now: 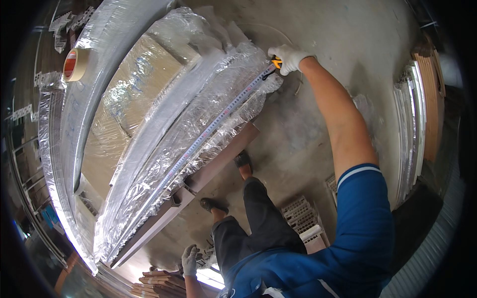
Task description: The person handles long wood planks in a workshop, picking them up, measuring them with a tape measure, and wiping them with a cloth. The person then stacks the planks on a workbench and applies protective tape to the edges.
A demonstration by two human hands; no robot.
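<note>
My right grip (290,58) clasps the tape (277,62), likely to steady its blade (213,124) along the bundle (181,119) leftward, my left grip (189,260) relaxed, empty.

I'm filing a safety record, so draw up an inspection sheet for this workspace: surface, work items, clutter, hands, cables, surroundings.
Surface: grey, stained floor.
Work items: long bundle in crinkled clear plastic film; pale tape-measure blade stretched along it; yellow-and-black tape-measure case at its upper end.
Clutter: cream masking-tape roll on a silvery wrapped length; stacked brown flat pieces at lower edge.
Hands: white-gloved right hand grips the case; gloved left hand is low, apart from the bundle, contents unclear.
Cables: none identifiable.
Surroundings: long white strips and brown strips at right.
</note>
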